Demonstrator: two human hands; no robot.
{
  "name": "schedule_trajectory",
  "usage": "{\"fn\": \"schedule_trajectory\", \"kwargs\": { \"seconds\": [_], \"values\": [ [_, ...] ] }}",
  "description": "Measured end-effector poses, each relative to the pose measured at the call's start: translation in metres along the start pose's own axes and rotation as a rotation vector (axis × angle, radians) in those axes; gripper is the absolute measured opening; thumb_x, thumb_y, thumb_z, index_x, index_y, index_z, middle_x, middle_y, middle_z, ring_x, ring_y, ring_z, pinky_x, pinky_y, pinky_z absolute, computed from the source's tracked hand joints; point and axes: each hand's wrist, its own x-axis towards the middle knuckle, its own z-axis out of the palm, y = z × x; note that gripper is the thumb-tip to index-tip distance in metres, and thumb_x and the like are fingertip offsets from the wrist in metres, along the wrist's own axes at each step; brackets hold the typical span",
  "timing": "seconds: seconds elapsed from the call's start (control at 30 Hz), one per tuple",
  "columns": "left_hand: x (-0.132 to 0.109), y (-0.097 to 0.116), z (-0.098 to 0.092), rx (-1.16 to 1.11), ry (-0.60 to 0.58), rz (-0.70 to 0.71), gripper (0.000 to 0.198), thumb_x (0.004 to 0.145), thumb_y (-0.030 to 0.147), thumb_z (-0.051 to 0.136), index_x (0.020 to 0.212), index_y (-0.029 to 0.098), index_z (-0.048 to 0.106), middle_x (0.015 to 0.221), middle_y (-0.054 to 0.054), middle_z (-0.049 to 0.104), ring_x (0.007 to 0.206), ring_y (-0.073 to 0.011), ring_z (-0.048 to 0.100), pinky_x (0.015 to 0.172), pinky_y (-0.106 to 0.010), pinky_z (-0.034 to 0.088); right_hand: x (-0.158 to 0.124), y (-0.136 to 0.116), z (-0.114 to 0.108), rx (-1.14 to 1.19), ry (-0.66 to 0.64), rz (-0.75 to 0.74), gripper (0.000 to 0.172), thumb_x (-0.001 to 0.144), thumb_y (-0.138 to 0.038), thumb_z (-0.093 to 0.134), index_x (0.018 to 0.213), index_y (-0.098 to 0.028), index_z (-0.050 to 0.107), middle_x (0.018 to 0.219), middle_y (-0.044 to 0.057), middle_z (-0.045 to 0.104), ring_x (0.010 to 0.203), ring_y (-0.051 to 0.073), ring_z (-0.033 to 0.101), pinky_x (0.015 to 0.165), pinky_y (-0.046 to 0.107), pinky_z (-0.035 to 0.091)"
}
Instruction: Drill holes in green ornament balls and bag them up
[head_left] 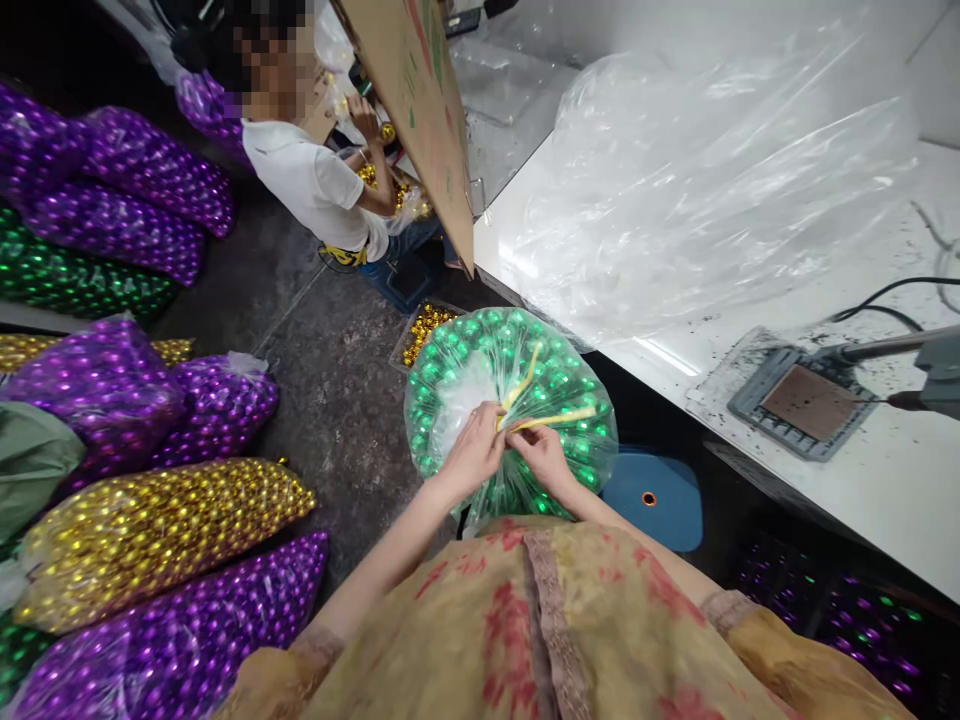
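Note:
A big clear plastic bag (570,380) full of shiny green balls stands upright right in front of me. Its top is gathered at the middle, where a yellow tie strip (559,416) goes around the neck with two loose ends sticking out. My left hand (476,442) is closed at the gathered neck, fingers pinching the strip there. Just to its right, my right hand (541,458) is closed too, thumb and fingers on the strip near the lower loose end. The knot or crossing itself is mostly covered by my fingers.
Filled bags of purple (180,630) and gold balls (165,540) line the left floor. A co-worker in a white shirt (304,180) sits beyond a cardboard sheet (427,120). Right is a white table (847,480) with plastic sheeting (712,190) and a clamp-like device (802,400); a blue stool (656,500) stands below.

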Motion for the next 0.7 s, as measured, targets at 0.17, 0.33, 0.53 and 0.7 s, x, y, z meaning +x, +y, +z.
{"fn": "schedule_trajectory", "kwargs": {
  "seconds": [0.17,0.33,0.53,0.7],
  "values": [
    [0.001,-0.044,0.009,0.21,0.0,-0.075,0.038,0.082,0.016,0.054,0.119,0.019,0.046,0.117,-0.012,0.056,0.117,-0.0302,0.048,0.097,-0.047,0.042,0.002,-0.004,-0.008,0.116,0.056,0.039,0.033,0.071,-0.05,0.071,0.081,-0.019,0.063,0.079,0.002,0.068,0.067,0.015,0.065,0.076,0.036,0.055],
    [-0.008,-0.057,0.024,0.155,0.138,-0.125,0.067,0.073,0.023,0.072,0.129,0.019,0.037,0.126,-0.013,0.05,0.117,-0.0306,0.048,0.1,-0.047,0.04,-0.002,-0.007,-0.013,0.14,0.079,0.024,0.034,0.07,-0.051,0.074,0.079,-0.019,0.066,0.078,0.002,0.068,0.073,0.016,0.065,0.081,0.036,0.053],
    [-0.009,-0.053,0.026,0.301,0.046,-0.228,0.051,0.073,0.038,0.074,0.114,0.018,0.049,0.116,-0.013,0.058,0.111,-0.0334,0.05,0.095,-0.048,0.039,-0.01,-0.012,-0.015,0.226,0.068,0.035,0.035,0.072,-0.053,0.073,0.078,-0.019,0.066,0.084,0.003,0.07,0.074,0.016,0.065,0.084,0.036,0.053],
    [-0.021,-0.05,0.027,0.175,0.062,-0.291,0.037,0.071,0.03,0.073,0.097,0.02,0.05,0.099,-0.007,0.061,0.096,-0.027,0.056,0.084,-0.038,0.043,-0.006,-0.004,-0.019,0.33,0.147,0.165,0.042,0.067,-0.054,0.075,0.081,-0.018,0.059,0.078,0.001,0.066,0.066,0.014,0.063,0.076,0.033,0.054]
  ]
}}
